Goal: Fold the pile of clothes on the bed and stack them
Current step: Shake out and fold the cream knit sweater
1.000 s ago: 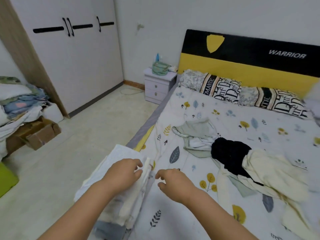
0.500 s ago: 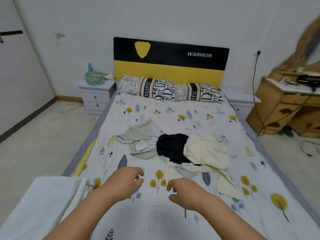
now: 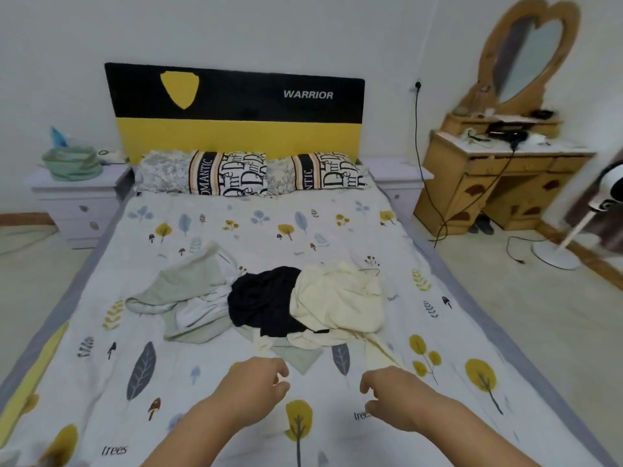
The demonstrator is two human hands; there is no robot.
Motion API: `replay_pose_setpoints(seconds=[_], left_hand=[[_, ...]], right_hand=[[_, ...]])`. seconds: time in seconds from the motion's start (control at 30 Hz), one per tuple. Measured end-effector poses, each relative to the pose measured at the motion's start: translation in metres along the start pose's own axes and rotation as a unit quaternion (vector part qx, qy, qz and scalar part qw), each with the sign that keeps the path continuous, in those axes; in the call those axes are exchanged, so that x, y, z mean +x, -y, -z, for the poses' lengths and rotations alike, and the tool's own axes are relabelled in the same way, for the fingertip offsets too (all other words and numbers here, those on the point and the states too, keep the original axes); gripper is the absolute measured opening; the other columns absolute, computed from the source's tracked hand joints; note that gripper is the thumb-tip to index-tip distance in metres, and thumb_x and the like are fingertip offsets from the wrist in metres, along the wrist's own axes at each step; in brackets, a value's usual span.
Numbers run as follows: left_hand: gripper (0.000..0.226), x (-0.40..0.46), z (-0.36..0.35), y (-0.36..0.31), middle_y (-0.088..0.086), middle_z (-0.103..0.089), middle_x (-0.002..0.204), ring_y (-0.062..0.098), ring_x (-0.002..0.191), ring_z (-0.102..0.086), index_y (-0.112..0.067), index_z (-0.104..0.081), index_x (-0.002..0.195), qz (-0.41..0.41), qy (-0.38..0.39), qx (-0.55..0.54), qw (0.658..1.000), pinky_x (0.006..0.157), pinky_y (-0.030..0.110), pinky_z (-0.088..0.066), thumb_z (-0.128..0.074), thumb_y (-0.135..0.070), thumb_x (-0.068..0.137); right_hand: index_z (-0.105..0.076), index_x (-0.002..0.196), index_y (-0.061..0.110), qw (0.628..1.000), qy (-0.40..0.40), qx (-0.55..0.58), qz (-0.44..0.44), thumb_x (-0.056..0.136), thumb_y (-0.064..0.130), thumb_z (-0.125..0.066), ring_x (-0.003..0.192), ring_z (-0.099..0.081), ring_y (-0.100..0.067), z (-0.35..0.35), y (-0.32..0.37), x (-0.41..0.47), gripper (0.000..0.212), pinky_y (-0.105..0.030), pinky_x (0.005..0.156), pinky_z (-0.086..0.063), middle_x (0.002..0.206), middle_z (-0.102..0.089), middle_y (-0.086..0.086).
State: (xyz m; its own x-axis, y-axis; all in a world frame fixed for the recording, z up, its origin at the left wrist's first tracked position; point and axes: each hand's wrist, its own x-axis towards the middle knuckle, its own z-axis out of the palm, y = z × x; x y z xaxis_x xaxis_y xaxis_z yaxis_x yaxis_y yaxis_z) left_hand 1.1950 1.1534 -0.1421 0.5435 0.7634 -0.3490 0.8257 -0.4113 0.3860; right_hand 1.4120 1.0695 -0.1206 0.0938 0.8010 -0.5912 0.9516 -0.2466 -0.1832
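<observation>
A loose pile of clothes lies in the middle of the bed: a pale green garment on the left, a black one in the centre, a cream one on the right. My left hand and my right hand hover over the sheet just in front of the pile. Both have loosely curled fingers and hold nothing. The right hand is close to a cream strip that trails from the pile.
Two patterned pillows lie against the black and yellow headboard. A white nightstand stands left of the bed. On the right are a wooden dressing table with a mirror, a trailing cable and a standing fan.
My view has swung right, from the folded stack at the bed's left edge to the pile. Both hands left the stack and moved toward the loose clothes.
</observation>
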Motion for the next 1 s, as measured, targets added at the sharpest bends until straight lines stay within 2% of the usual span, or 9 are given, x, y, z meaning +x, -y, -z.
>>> replay_pose_setpoints(seconds=[0.13, 0.2, 0.27, 0.4, 0.5, 0.63, 0.73, 0.87, 1.0], left_hand=[[0.035, 0.053, -0.017, -0.004, -0.007, -0.057, 0.122, 0.01, 0.11, -0.052, -0.027, -0.049, 0.128, 0.003, 0.02, 0.012, 1.0, 0.084, 0.021, -0.039, -0.041, -0.037, 0.096], [0.035, 0.081, -0.026, -0.003, -0.007, -0.057, 0.123, 0.01, 0.112, -0.051, -0.027, -0.047, 0.13, 0.007, 0.02, 0.018, 1.0, 0.085, 0.019, -0.039, -0.04, -0.037, 0.097], [0.037, 0.11, -0.036, -0.001, -0.007, -0.055, 0.126, 0.009, 0.114, -0.051, -0.027, -0.044, 0.133, 0.006, 0.011, 0.029, 0.999, 0.087, 0.018, -0.038, -0.04, -0.036, 0.097], [0.041, 0.17, -0.06, 0.001, -0.005, -0.049, 0.128, 0.011, 0.116, -0.048, -0.024, -0.037, 0.137, 0.003, -0.004, 0.064, 0.998, 0.091, 0.021, -0.041, -0.04, -0.029, 0.097], [0.049, 0.217, -0.084, 0.0, -0.003, -0.04, 0.136, 0.015, 0.121, -0.041, -0.022, -0.029, 0.142, -0.003, -0.019, 0.103, 0.995, 0.095, 0.025, -0.041, -0.041, -0.025, 0.095], [0.062, 0.279, -0.117, -0.008, 0.008, -0.016, 0.154, 0.017, 0.139, -0.023, -0.019, -0.018, 0.148, -0.007, -0.059, 0.134, 0.989, 0.105, 0.03, -0.031, -0.047, -0.023, 0.093], [0.072, 0.323, -0.143, -0.012, 0.01, 0.009, 0.157, 0.026, 0.145, -0.001, -0.025, -0.001, 0.15, -0.006, -0.069, 0.169, 0.983, 0.116, 0.038, -0.016, -0.045, -0.023, 0.094], [0.08, 0.371, -0.178, -0.012, 0.007, 0.024, 0.154, 0.034, 0.143, 0.012, -0.033, 0.011, 0.148, -0.002, -0.09, 0.186, 0.978, 0.115, 0.049, -0.006, -0.047, -0.028, 0.093], [0.073, 0.394, -0.204, -0.006, -0.003, 0.022, 0.155, 0.033, 0.143, 0.014, -0.032, 0.0, 0.149, -0.011, -0.003, 0.221, 0.975, 0.112, 0.056, -0.003, -0.048, -0.034, 0.094]], right_hand=[[-0.045, 0.133, 0.022, 1.0, -0.001, 0.007, -0.03, 0.095, 0.027, -0.044, 0.117, -0.049, -0.021, 0.006, -0.039, 0.042, 0.039, -0.026, 0.083, -0.039, 0.134, -0.046, -0.005], [-0.044, 0.134, 0.021, 0.999, -0.006, -0.001, -0.044, 0.095, 0.024, -0.042, 0.119, -0.048, -0.021, 0.008, -0.058, 0.067, 0.038, -0.027, 0.085, -0.039, 0.134, -0.045, -0.005], [-0.045, 0.131, 0.019, 0.998, -0.02, -0.011, -0.058, 0.095, 0.018, -0.041, 0.117, -0.048, -0.022, 0.008, -0.077, 0.098, 0.037, -0.029, 0.088, -0.04, 0.132, -0.047, -0.005], [-0.04, 0.131, 0.015, 0.994, -0.068, -0.031, -0.078, 0.093, 0.013, -0.039, 0.116, -0.043, -0.023, -0.001, -0.111, 0.162, 0.039, -0.029, 0.08, -0.037, 0.13, -0.043, -0.008], [-0.023, 0.143, 0.016, 0.99, -0.099, -0.028, -0.094, 0.092, 0.011, -0.04, 0.126, -0.034, -0.025, -0.016, -0.132, 0.207, 0.054, -0.033, 0.097, -0.038, 0.143, -0.029, -0.009], [0.0, 0.149, 0.02, 0.986, -0.123, -0.023, -0.109, 0.094, 0.013, -0.042, 0.143, -0.004, -0.031, -0.039, -0.153, 0.26, 0.07, -0.044, 0.112, -0.022, 0.157, 0.009, -0.012], [0.01, 0.149, 0.023, 0.98, -0.168, -0.033, -0.097, 0.096, 0.019, -0.044, 0.144, 0.007, -0.034, -0.052, -0.164, 0.299, 0.076, -0.048, 0.114, -0.014, 0.155, 0.021, -0.011], [0.016, 0.146, 0.034, 0.972, -0.224, -0.022, -0.067, 0.093, 0.02, -0.05, 0.142, 0.015, -0.035, -0.064, -0.174, 0.342, 0.086, -0.055, 0.112, -0.012, 0.152, 0.032, -0.001], [0.01, 0.146, 0.042, 0.973, -0.23, -0.003, -0.039, 0.093, 0.007, -0.048, 0.142, 0.019, -0.033, -0.085, -0.184, 0.366, 0.086, -0.061, 0.109, -0.015, 0.15, 0.034, 0.007]])
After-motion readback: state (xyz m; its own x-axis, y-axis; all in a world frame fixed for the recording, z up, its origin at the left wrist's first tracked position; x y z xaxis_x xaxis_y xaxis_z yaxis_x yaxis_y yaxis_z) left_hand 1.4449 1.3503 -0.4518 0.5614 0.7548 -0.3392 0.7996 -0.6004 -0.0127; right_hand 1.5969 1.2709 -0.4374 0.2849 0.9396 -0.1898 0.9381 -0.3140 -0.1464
